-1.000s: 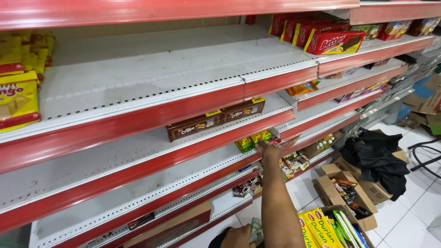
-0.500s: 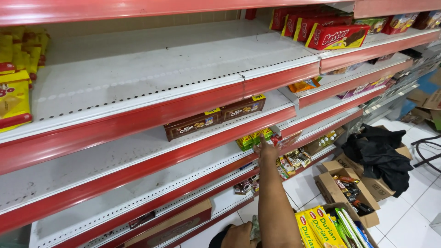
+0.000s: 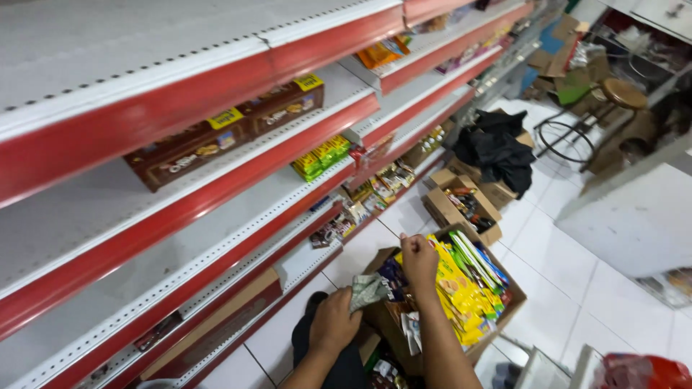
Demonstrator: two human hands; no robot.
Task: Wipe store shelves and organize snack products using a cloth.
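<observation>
My right hand (image 3: 419, 261) hovers over an open cardboard box (image 3: 515, 299) on the floor. The box is packed with yellow, green and blue snack packets (image 3: 461, 288). The hand shows its back with the fingers curled together, so what is in the palm is hidden. My left hand (image 3: 333, 322) is lower, at the box's near corner, gripping a crumpled grey-green cloth (image 3: 367, 289). On the red-edged shelf (image 3: 216, 248) to the left lie green and yellow packets (image 3: 322, 157). Brown biscuit boxes (image 3: 223, 137) stand one shelf higher.
A second cardboard box (image 3: 461, 209) of goods sits further along the white tile floor, with a black bag (image 3: 497, 148) on cartons behind it. A round stool (image 3: 620, 94) and a white counter (image 3: 634, 216) stand to the right. Small packets line the lower shelves (image 3: 375, 191).
My right hand has come down from the green packets on the shelf to the box on the floor. My view has tilted downward.
</observation>
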